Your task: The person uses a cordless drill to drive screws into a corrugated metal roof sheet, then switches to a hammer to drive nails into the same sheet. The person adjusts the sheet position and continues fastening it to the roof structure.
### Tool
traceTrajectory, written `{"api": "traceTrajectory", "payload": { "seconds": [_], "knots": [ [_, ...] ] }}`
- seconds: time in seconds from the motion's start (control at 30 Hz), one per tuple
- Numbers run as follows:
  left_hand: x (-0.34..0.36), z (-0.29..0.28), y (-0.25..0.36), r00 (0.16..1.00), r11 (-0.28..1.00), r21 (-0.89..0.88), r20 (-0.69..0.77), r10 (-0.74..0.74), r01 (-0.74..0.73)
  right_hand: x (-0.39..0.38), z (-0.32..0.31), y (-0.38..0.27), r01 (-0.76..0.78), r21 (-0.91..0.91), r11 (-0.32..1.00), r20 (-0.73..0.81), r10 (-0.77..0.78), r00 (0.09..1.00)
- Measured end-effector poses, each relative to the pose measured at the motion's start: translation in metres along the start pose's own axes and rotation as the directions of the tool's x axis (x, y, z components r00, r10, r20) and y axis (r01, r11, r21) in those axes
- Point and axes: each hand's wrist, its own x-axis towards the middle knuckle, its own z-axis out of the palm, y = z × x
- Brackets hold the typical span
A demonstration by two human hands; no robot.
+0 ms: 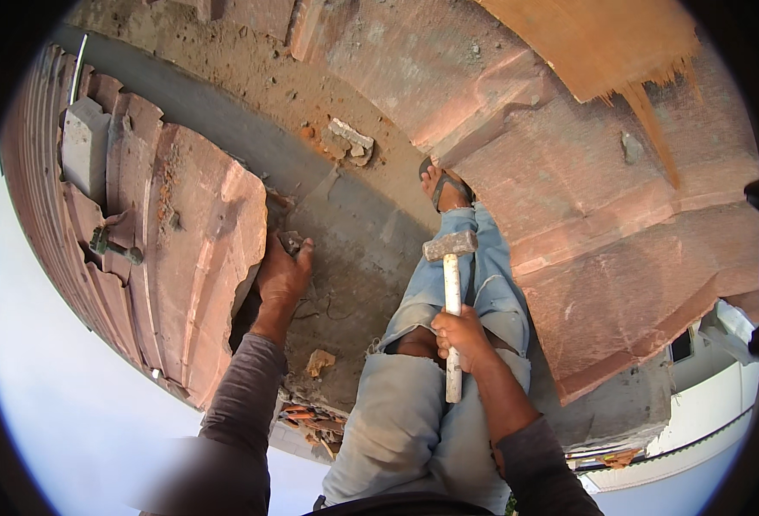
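Observation:
My right hand (465, 335) is wrapped round the pale handle of a club hammer (451, 247). Its blocky, worn grey head points up and away from me, above my knees. To the left, beside the torn edge of a reddish corrugated sheet (212, 232), my left hand (283, 277) is closed on a rough grey chunk of rubble (291, 242). The fingers partly cover that chunk, so its full shape is hidden. A second small hammer-like tool (114, 247) with a dark head lies on the sheet at the left.
Large reddish sheets (603, 232) cover the right side, with a splintered plywood board (607, 43) on top. A grey block (86, 148) weighs on the left sheet. Broken rubble (350, 143) lies on the sandy ground ahead. My sandalled foot (445, 186) stands near the sheet's edge.

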Motion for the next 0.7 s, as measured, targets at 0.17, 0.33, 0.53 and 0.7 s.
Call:
{"api": "traceTrajectory", "payload": {
  "seconds": [0.17, 0.33, 0.53, 0.7],
  "knots": [
    [-0.023, -0.009, 0.088, 0.881, 0.905, -0.106, -0.3, 0.366, -0.412, 0.001, -0.001, 0.0, 0.004, -0.038, 0.999, -0.004, -0.004, 1.0],
    [-0.018, 0.01, 0.117, 0.848, 0.858, -0.055, -0.192, 0.493, -0.511, -0.01, -0.002, -0.006, -0.013, -0.027, 1.0, -0.019, 0.012, 1.0],
    [0.004, 0.039, 0.056, 0.909, 0.934, -0.13, -0.309, 0.28, -0.332, -0.03, 0.012, -0.015, 0.126, -0.109, 0.986, -0.009, -0.128, 0.992],
    [0.024, 0.061, 0.032, 0.921, 0.916, -0.29, -0.351, 0.169, -0.278, -0.037, 0.046, -0.022, 0.507, -0.338, 0.793, 0.079, -0.513, 0.855]
  ]
}}
